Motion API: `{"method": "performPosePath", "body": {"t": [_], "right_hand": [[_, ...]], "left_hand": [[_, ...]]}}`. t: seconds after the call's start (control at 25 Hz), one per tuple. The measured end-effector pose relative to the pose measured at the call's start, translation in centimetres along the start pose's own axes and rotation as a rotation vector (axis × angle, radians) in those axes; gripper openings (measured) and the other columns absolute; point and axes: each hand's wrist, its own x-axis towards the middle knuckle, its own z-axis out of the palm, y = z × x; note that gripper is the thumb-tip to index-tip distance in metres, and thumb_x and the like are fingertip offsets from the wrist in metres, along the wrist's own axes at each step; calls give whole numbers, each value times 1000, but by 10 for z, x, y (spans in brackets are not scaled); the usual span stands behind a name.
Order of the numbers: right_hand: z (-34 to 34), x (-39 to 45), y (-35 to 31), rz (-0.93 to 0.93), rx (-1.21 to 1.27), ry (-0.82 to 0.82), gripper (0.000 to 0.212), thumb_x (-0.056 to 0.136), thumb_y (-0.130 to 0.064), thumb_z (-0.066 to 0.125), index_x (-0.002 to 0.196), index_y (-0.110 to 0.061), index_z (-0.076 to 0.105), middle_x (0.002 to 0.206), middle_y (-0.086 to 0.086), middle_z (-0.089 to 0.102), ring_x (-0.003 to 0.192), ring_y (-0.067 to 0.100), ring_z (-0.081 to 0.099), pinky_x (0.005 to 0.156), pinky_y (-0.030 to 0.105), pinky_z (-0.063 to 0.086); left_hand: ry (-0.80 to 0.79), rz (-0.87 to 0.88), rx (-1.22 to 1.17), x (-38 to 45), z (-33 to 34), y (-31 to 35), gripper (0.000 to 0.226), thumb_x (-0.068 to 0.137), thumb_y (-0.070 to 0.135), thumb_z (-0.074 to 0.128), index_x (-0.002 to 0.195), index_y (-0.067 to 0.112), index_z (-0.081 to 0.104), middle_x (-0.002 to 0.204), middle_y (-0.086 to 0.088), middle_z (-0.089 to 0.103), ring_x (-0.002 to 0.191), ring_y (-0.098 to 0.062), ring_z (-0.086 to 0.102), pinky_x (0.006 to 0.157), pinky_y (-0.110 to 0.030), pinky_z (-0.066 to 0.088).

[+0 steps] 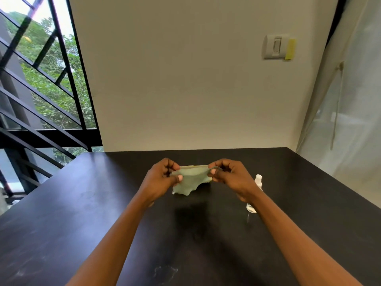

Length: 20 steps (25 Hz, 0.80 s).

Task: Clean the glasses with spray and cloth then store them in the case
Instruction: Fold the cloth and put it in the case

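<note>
While both hands are up over the dark surface (103, 203), I see the green cloth (190, 179) stretched between them, held off the surface. Left hand (161, 179) pinches the cloth's left edge, thumb on the near face, fingers curled behind. Right hand (231, 175) pinches the cloth's right edge the same way, thumb tip on the fabric. Cloth's top edge runs roughly level between the two grips; its lower left corner hangs loose and ragged below the left thumb. A yellowish strip shows along the cloth's top edge, behind it; I can't tell what that is. Glasses: I can't make them out; if they're behind the cloth, the fabric hides them. Spray bottle (255, 190), white and translucent, sits on the surface just right of the cloth, partly hidden by the right wrist; cap end points away from me, base end toward me. Whether it stands or lies I can't tell. Far beyond the cloth, a wall switch (275, 47) with a yellow note (290, 48) stuck on its right side. Barred window (41, 79) up left of the cloth, curtain (350, 100) to its right.
</note>
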Motion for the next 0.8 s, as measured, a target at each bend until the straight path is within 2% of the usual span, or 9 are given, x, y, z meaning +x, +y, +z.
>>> {"method": "performPosePath", "body": {"t": [0.08,0.2,0.32,0.44,0.56,0.68,0.8], "right_hand": [[-4,-17,18,32,-88,-108,14,86,-4,62,93,-13,68,89,9,67,80,18,62,75,28,54],[-5,-42,44,158,-264,-260,16,84,-6,64,89,-20,69,88,0,68,79,12,63,73,23,53],[-5,-63,57,214,-350,-352,20,81,-7,68,83,-26,69,81,-8,69,73,1,64,72,19,51],[-5,-76,61,197,-385,-349,18,79,-12,71,82,-29,70,82,-9,71,79,1,65,79,19,51],[-4,-82,59,194,-361,-335,16,78,-13,72,79,-28,70,85,-8,69,81,3,64,77,16,49],[-1,-85,59,172,-335,-316,12,75,-11,75,75,-22,71,90,-5,67,83,5,64,76,16,50],[3,-88,61,193,-249,-269,12,73,-8,76,70,-17,68,95,-2,67,77,4,63,60,17,49]], "left_hand": [[-79,-20,128,-15,6,-16,26,73,5,74,87,23,61,89,-7,65,76,-15,57,77,-36,52],[-241,-46,366,-42,21,-39,25,74,12,73,81,32,61,92,6,63,80,-10,55,78,-24,47],[-333,-47,405,-67,30,-54,23,78,16,71,74,35,59,86,13,61,84,-1,55,80,-16,45],[-292,-61,391,-82,29,-60,21,78,17,70,73,32,56,86,9,61,85,-6,56,79,-19,47],[-255,-59,384,-87,25,-60,21,77,17,72,75,28,54,88,6,60,83,-10,54,76,-22,48],[-269,-72,361,-86,21,-58,23,76,17,74,81,29,55,81,8,57,75,-8,52,70,-17,45],[-268,-100,374,-86,18,-58,17,76,21,73,79,30,58,78,10,57,74,-7,52,71,-18,44]]}}
